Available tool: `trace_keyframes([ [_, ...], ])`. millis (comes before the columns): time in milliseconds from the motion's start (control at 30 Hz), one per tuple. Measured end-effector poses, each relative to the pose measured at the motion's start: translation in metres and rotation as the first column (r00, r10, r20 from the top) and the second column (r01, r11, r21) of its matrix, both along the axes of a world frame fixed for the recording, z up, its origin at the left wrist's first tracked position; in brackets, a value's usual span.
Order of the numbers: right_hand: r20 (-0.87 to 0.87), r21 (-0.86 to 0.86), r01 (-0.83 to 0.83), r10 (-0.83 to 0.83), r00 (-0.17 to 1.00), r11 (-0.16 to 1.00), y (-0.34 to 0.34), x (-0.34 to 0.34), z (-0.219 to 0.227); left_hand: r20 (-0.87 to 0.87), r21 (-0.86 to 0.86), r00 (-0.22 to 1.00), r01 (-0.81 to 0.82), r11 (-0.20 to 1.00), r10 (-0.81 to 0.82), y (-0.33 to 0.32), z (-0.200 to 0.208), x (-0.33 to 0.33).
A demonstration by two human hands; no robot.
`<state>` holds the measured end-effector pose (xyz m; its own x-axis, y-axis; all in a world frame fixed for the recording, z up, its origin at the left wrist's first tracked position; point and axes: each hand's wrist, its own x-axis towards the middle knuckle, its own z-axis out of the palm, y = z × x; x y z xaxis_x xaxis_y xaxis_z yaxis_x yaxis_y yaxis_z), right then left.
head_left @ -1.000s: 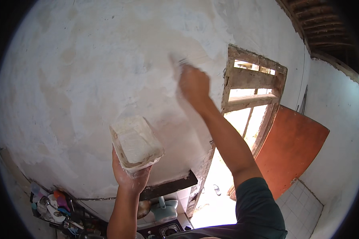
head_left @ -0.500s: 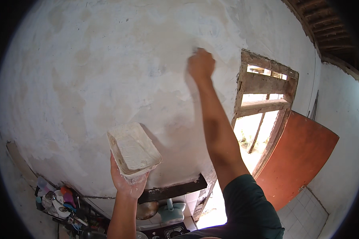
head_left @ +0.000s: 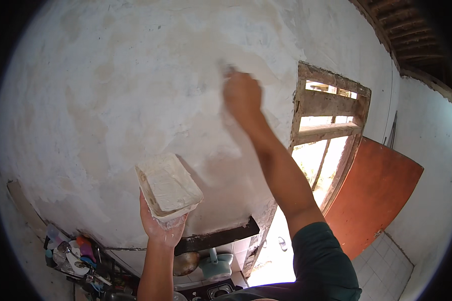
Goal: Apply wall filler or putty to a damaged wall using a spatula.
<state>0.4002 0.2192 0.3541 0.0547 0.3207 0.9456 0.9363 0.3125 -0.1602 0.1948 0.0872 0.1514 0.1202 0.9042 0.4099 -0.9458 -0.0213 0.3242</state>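
Note:
My left hand (head_left: 164, 228), smeared with white, supports a rectangular tray (head_left: 196, 198) from below, tilted in front of the wall. Inside the tray lies a spread of off-white putty (head_left: 170, 188). Up at the patchy white wall (head_left: 135, 90), left of the doorway, my right hand (head_left: 242, 96) is closed around a small scraper (head_left: 227, 68). Only its greyish end shows past the fingers, smeared by motion, and the rest is hidden in my fist. The surface around it carries beige and white patches.
A wooden door frame (head_left: 331, 104) and an orange-brown door panel (head_left: 381, 195) stand to the right. Below the wall are a dark ledge (head_left: 218, 237), a hanging pan (head_left: 187, 263), a light-green pot (head_left: 216, 268) and a stove (head_left: 218, 291). Dishes (head_left: 68, 258) crowd the lower left.
My right hand has moved left and slightly down along the wall with the scraper. The left hand and tray have hardly moved; the view has shifted slightly.

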Motion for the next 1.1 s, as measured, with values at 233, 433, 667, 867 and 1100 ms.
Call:
trace_keyframes([
  [233, -0.434, 0.011, 0.177, -0.155, 0.887, 0.984, 0.047, 0.116, -0.006, -0.024, -0.055, 0.992, -0.125, 0.991, 0.124, -0.013, 0.009, -0.003],
  [433, -0.269, 0.069, 0.080, -0.059, 0.961, 0.994, 0.056, 0.032, -0.020, 0.014, -0.059, 0.991, -0.132, 0.990, 0.133, -0.008, 0.009, -0.004],
  [667, 0.094, -0.162, -0.208, 0.225, 0.970, 0.965, 0.000, -0.074, -0.047, -0.028, -0.044, 0.997, -0.078, 0.996, 0.077, 0.000, 0.008, -0.011],
  [867, -0.231, 0.208, -0.011, 0.060, 0.971, 0.978, 0.011, 0.067, -0.019, -0.017, 0.006, 1.000, -0.022, 1.000, 0.022, 0.003, 0.003, -0.009],
  [1100, -0.376, 0.037, 0.197, -0.169, 0.911, 0.980, 0.058, 0.070, -0.004, -0.068, 0.045, 0.997, -0.040, 0.998, 0.043, -0.003, 0.008, -0.009],
])
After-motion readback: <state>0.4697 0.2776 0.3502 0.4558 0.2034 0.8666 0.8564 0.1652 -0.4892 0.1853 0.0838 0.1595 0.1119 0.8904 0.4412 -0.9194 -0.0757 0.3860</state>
